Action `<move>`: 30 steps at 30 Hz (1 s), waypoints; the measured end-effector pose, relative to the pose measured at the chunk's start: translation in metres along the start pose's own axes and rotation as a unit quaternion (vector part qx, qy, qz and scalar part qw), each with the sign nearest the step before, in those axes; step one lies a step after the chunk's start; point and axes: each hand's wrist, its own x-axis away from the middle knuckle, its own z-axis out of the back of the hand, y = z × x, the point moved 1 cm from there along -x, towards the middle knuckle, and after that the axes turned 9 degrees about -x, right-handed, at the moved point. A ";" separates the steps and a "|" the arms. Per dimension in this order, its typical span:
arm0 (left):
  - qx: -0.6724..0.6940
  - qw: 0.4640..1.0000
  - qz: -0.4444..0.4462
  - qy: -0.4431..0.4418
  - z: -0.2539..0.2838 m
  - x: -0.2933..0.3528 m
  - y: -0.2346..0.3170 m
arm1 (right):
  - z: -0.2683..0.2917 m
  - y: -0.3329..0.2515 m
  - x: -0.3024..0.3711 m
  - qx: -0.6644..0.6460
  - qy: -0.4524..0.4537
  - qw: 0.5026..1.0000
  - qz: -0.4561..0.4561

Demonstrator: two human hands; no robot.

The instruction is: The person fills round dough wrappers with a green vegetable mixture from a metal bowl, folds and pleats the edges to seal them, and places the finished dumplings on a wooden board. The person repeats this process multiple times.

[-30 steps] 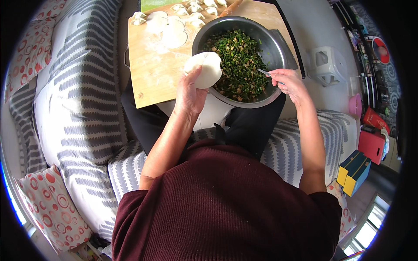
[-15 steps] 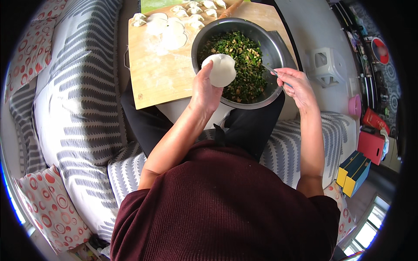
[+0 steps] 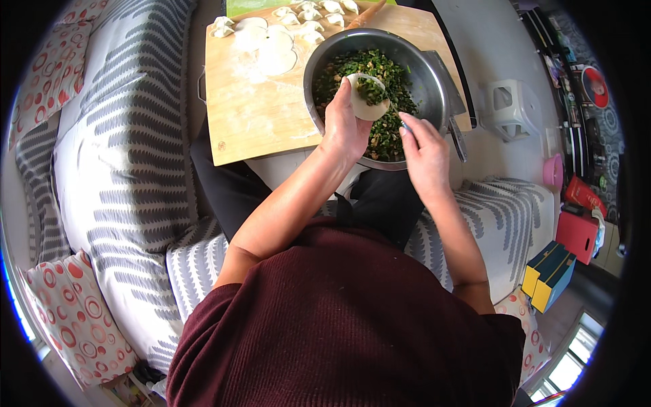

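My left hand (image 3: 347, 129) holds a round, pale dumpling wrapper (image 3: 374, 110) over the bowl, thumb at its edge. A clump of green filling (image 3: 369, 90) lies on the wrapper. Close beside it, my right hand (image 3: 425, 152) is closed round the handle of a slim spoon (image 3: 405, 126), whose tip is at the wrapper and hard to make out. Below both hands sits a metal mixing bowl (image 3: 428, 87) of chopped green filling with brownish bits (image 3: 390, 142). Flat wrappers (image 3: 277, 54) lie on the floured wooden board (image 3: 247, 125), with several folded dumplings (image 3: 310, 12) behind.
A rolling pin (image 3: 366, 15) lies behind the bowl. A cleaver (image 3: 458, 139) is at the bowl's right, its handle sticking out past the board. To the right stands a white plastic stool (image 3: 508, 108). A sofa with a striped cover (image 3: 135, 136) runs along the left.
My right hand has moved left from the bowl's right rim to the wrapper. Filling now sits on the wrapper, which was bare. My left hand has shifted slightly right.
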 end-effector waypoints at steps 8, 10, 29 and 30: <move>0.035 0.999 -0.008 -0.013 0.003 -0.002 -0.002 | -0.036 -0.014 0.032 0.188 -0.051 0.979 0.065; 0.036 0.999 -0.007 -0.028 0.004 0.000 0.000 | -0.036 -0.015 0.033 0.197 -0.055 0.976 0.074; 0.084 0.996 -0.032 -0.025 0.005 0.006 0.005 | 0.008 -0.026 0.030 -0.144 0.044 0.982 -0.113; 0.085 0.995 -0.035 -0.025 0.005 0.006 0.004 | 0.005 -0.026 0.032 -0.148 0.048 0.982 -0.111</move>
